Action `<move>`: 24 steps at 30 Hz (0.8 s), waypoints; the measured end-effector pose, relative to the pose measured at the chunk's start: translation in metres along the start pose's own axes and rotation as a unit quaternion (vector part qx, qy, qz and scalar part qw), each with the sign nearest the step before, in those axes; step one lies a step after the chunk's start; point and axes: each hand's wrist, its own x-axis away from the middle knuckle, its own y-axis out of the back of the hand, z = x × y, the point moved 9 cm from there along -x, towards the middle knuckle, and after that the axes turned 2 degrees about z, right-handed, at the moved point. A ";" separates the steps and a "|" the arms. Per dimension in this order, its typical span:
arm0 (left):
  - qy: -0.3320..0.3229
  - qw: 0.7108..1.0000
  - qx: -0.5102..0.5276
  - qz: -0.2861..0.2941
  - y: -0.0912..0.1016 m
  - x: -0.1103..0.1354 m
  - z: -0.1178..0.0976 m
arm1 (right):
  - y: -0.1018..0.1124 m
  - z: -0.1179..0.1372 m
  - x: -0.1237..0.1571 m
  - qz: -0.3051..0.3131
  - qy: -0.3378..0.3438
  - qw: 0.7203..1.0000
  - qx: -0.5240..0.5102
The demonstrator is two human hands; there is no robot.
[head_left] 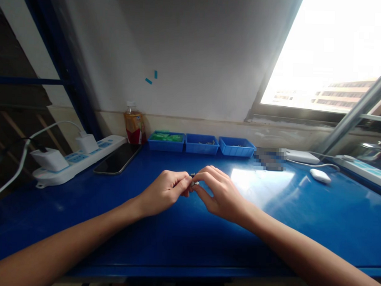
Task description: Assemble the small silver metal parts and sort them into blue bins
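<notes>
Metal, seemingly: pinched small part [194,182] with fingers of left hand [163,193] and right hand [221,195], before trays [201,149]; called for firm, steady hold.

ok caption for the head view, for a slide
Left hand and right hand pinch a small metal part over a blue table.

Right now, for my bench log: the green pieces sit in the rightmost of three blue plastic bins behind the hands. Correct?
No: the head view shows the green pieces in the leftmost blue plastic bin, behind the left hand and right hand pinching a small metal part.
</notes>
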 end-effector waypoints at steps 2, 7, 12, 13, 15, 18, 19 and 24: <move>0.007 1.000 0.001 0.001 -0.001 -0.001 0.000 | -0.001 0.001 -0.001 0.003 0.004 1.000 0.002; 0.011 0.995 -0.088 0.036 0.011 -0.007 0.014 | 0.002 -0.023 -0.005 -0.008 -0.024 0.999 0.031; 0.038 0.977 -0.211 0.013 0.048 -0.011 0.055 | 0.020 -0.110 -0.007 -0.047 -0.129 0.979 0.148; 0.043 0.977 -0.207 0.036 0.047 -0.011 0.061 | 0.026 -0.134 -0.006 -0.054 -0.172 0.969 0.167; 0.041 0.976 -0.205 0.069 0.042 -0.010 0.069 | 0.041 -0.180 -0.004 -0.075 -0.264 0.941 0.200; 0.026 0.973 -0.223 0.061 0.035 -0.011 0.068 | 0.054 -0.223 -0.001 -0.075 -0.363 0.901 0.225; 0.022 0.972 -0.227 0.051 0.034 -0.012 0.067 | 0.054 -0.228 0.000 -0.065 -0.378 0.897 0.220; 0.022 0.981 -0.191 0.001 0.030 -0.015 0.064 | 0.017 -0.167 0.000 0.043 -0.272 0.954 0.119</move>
